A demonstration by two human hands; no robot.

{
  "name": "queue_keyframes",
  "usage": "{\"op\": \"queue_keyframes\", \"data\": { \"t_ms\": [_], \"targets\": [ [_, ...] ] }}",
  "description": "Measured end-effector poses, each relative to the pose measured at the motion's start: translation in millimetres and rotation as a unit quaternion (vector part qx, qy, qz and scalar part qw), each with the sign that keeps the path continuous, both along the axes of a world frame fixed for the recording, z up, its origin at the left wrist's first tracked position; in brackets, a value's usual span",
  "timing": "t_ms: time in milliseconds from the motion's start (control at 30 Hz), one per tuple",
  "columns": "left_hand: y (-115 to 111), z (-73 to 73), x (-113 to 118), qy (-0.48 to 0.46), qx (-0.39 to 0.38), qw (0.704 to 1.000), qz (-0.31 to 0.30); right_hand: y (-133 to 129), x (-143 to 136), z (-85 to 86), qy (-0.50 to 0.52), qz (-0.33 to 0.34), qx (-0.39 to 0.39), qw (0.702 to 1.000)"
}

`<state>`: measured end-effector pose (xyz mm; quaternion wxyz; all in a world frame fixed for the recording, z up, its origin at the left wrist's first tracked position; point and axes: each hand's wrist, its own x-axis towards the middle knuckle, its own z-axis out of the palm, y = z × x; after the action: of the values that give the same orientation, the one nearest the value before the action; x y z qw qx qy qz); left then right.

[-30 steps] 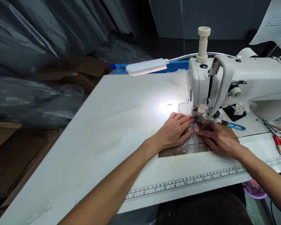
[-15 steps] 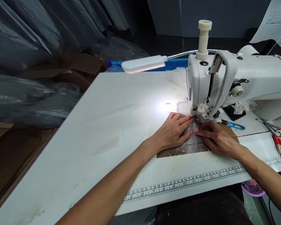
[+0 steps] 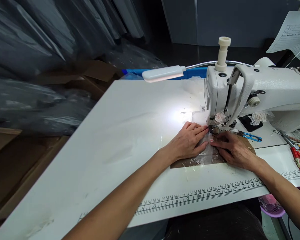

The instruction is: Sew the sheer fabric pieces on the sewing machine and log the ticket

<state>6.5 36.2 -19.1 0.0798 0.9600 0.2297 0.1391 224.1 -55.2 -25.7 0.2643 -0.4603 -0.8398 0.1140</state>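
Close by the sewing machine [image 3: 277, 81], sheer cloth [image 3: 205, 157] lies over a brown sheet [image 3: 181, 163]. The left hand [image 3: 190, 141] rests there, fingers outstretched; whether the right hand [image 3: 233, 151] grips the cloth, I cannot tell. Blue snips [image 3: 251, 136] lie beyond.

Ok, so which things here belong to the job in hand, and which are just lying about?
Seemingly in use:
- sheer material, under the left hand and right hand
- brown sheet beneath it
- sewing machine
- lamp, switched on

Apparently just lying about:
- blue snips
- red-handled scissors
- white lace
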Motion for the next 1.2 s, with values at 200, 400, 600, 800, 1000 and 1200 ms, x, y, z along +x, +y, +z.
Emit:
{"op": "queue_keyframes", "data": {
  "t_ms": [200,400,600,800,1000,1200],
  "targets": [
    [-1.6,2.7,0.9,0.008,0.004,1.000,-0.001,1.0,0.7,-4.3,0.006,-0.006,-0.003,1.000],
    [-1.4,2.3,2.5,0.002,0.008,1.000,-0.001,2.0,0.7,-5.9,0.025,-0.003,-0.002,1.000],
    [-2.0,1.1,3.3,0.002,0.038,0.999,0.002,3.1,2.8,-5.4,0.020,-0.003,-0.018,1.000],
    [-4.8,-6.7,3.7,-0.078,0.089,0.991,-0.058,2.9,1.9,-4.1,0.035,-0.003,-0.016,0.999],
    [-6.4,-1.0,-1.1,-0.133,0.099,0.979,-0.115,2.1,-0.3,-3.2,0.053,-0.010,-0.022,0.998],
    [-8.1,4.6,-4.9,-0.079,0.107,0.985,-0.112,0.4,-2.6,-1.7,0.037,-0.012,-0.012,0.999]
  ]
}}
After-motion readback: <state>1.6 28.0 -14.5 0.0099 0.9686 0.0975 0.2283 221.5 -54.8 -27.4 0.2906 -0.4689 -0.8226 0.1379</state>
